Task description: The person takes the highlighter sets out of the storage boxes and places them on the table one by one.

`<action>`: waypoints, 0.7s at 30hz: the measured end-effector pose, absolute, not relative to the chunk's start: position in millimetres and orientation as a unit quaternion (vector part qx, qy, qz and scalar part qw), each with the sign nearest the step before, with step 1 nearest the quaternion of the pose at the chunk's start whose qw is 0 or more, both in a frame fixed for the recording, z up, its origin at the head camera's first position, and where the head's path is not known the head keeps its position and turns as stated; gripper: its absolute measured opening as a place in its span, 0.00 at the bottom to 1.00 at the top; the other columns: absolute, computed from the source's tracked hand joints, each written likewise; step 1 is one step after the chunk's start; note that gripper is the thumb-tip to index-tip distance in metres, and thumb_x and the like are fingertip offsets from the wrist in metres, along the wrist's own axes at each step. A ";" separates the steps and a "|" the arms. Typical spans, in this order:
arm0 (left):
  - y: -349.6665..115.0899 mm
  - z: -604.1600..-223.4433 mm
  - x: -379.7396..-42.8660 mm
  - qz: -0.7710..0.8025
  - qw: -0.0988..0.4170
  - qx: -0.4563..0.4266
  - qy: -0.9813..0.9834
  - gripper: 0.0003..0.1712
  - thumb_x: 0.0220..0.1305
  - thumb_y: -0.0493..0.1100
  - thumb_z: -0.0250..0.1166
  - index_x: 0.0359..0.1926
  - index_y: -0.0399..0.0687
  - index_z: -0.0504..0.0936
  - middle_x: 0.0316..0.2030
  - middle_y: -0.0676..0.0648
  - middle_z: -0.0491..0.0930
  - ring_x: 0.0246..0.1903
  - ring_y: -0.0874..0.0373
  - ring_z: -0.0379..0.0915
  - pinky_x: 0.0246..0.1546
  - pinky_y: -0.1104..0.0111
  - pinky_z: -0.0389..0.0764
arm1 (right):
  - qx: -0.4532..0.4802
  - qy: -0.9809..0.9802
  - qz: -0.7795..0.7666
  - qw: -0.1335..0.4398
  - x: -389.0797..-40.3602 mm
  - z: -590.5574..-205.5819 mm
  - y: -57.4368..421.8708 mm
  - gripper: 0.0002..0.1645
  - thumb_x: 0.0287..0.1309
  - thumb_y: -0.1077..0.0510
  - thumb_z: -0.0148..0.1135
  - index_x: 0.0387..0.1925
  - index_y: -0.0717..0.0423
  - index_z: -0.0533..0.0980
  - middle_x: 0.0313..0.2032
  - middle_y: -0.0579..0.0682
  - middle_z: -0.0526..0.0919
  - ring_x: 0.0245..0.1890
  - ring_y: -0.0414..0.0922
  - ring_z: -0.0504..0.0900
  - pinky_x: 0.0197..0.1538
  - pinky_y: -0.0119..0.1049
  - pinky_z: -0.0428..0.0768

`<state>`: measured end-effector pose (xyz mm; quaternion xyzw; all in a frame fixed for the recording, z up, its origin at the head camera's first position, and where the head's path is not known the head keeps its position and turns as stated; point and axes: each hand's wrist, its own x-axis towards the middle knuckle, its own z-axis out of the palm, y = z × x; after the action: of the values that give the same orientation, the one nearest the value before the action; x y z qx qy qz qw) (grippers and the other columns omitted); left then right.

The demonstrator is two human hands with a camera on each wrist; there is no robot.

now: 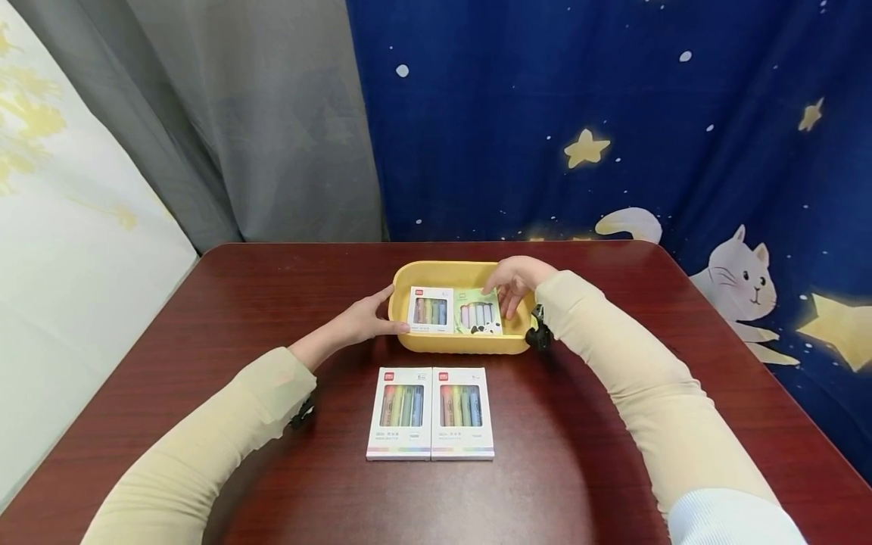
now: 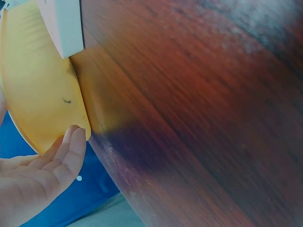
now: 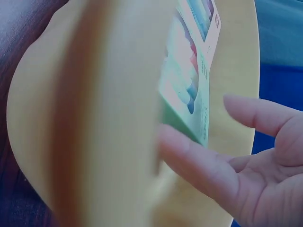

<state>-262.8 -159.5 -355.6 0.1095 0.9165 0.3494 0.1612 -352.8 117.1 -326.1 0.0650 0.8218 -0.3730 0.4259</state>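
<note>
A yellow plastic basket point(image 1: 463, 344) stands toward the table's far side, with a white box of markers point(image 1: 431, 327) and a green panda-printed box of markers point(image 1: 496, 303) lying side by side in it. My left hand point(image 1: 359, 322) holds the basket's left end, thumb over the rim by the white box. Its fingers lie against the outer wall in the left wrist view. Inside the basket's right part, my right hand point(image 1: 515, 278) is at the green box's right edge. The right wrist view shows its thumb and finger spread apart, one fingertip at the box's edge.
Nearer me, a left white marker box point(image 1: 400, 446) and a right white marker box point(image 1: 463, 446) lie flat, side by side, on the dark red wooden table point(image 1: 306, 484). Behind the table hang a grey curtain point(image 1: 272, 113) and a blue star-patterned curtain point(image 1: 490, 113).
</note>
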 end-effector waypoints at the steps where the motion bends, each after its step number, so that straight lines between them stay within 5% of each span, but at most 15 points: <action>1: -159.7 -355.5 -262.8 0.350 0.162 0.110 0.916 0.57 0.51 0.59 0.67 0.72 0.45 0.42 0.68 0.38 0.52 0.65 0.47 0.51 0.63 0.51 0.56 | 0.067 0.820 -0.375 0.427 -357.6 -330.0 118.1 0.30 0.65 0.62 0.46 0.65 0.68 0.52 0.56 0.71 0.66 0.47 0.63 0.75 0.48 0.49 0.77; 6: -159.9 -355.1 -262.9 0.347 0.162 0.111 0.917 0.57 0.52 0.59 0.66 0.71 0.45 0.42 0.68 0.37 0.52 0.66 0.46 0.50 0.63 0.50 0.55 | 0.062 0.788 -0.425 0.442 -433.9 -403.9 145.2 0.20 0.56 0.70 0.54 0.51 0.73 0.64 0.43 0.70 0.73 0.37 0.63 0.79 0.43 0.51 0.79; 10: -160.0 -354.3 -261.9 0.346 0.162 0.111 0.918 0.57 0.52 0.58 0.66 0.71 0.45 0.42 0.68 0.37 0.52 0.66 0.46 0.50 0.63 0.50 0.55 | 0.069 0.767 -0.462 0.440 -479.1 -450.3 161.2 0.24 0.53 0.72 0.57 0.52 0.73 0.63 0.41 0.70 0.72 0.37 0.63 0.77 0.42 0.51 0.79; 16: -159.8 -353.8 -261.1 0.347 0.163 0.110 0.917 0.57 0.52 0.59 0.66 0.71 0.45 0.41 0.68 0.37 0.52 0.66 0.46 0.50 0.64 0.51 0.54 | 0.072 0.757 -0.490 0.426 -472.9 -447.0 158.8 0.33 0.54 0.73 0.55 0.60 0.69 0.55 0.41 0.70 0.71 0.37 0.62 0.77 0.42 0.51 0.78; 21: -159.5 -354.9 -261.2 0.343 0.159 0.111 0.919 0.57 0.52 0.58 0.66 0.71 0.45 0.41 0.68 0.37 0.51 0.66 0.46 0.49 0.64 0.51 0.54 | 0.070 0.760 -0.488 0.423 -462.3 -435.3 155.4 0.27 0.54 0.74 0.53 0.56 0.64 0.61 0.41 0.68 0.75 0.38 0.61 0.79 0.41 0.52 0.79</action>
<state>-261.2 -159.5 -354.9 0.1106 0.9193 0.3425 0.1595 -462.3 155.4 -435.3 0.0703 0.7601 -0.4881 0.4230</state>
